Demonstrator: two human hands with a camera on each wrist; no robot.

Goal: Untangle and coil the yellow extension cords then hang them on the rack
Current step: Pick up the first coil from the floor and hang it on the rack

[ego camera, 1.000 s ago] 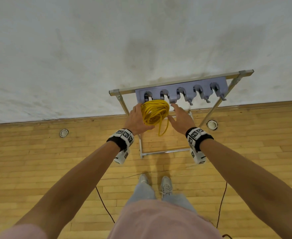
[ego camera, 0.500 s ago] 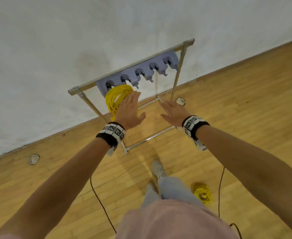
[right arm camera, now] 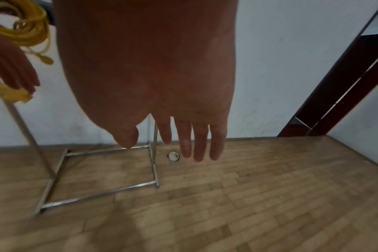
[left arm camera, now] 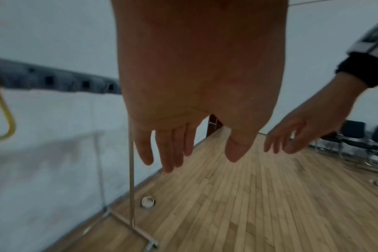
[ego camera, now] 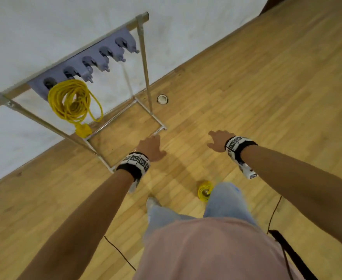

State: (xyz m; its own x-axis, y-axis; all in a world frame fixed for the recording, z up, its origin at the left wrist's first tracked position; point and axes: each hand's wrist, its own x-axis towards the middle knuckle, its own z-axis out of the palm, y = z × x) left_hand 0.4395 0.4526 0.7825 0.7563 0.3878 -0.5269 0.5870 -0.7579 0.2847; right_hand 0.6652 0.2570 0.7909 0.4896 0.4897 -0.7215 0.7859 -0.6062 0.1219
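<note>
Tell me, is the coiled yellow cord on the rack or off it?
On it. The coiled yellow cord hangs from the leftmost hook of the rack, its plug dangling below. Neither the left hand nor the right hand touches it.

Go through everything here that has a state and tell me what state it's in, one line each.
Coiled cord: hanging from the rack's leftmost hook, plug dangling below.
Rack: upright by the wall, other four hooks bare.
Second cord: on the floor by the person's leg, not hung.
Left hand: empty, fingers relaxed.
Right hand: empty, fingers relaxed.
</note>
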